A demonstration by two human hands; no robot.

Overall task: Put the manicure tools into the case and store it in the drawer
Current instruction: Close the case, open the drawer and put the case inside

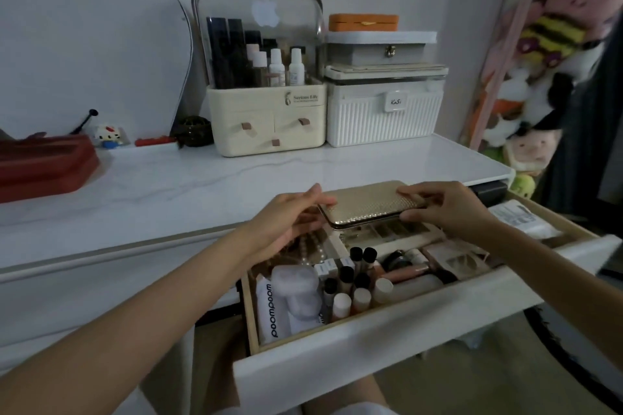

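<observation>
A closed, gold, textured manicure case (369,205) hangs just above the back of the open white drawer (387,344). My left hand (290,219) holds its left end, thumb on top and fingers under it. My right hand (445,207) pinches its right end. No loose manicure tools are in view. The drawer under the case holds a tray with compartments, a string of pearls, small bottles and tubes, and white packets.
On the white marble-look desk (202,185) stand a cream cosmetics organiser (266,118) with a clear lid and a white ribbed box (384,118) with smaller boxes stacked on it. A red tray (43,165) sits at the left. Plush toys (539,44) hang at the right.
</observation>
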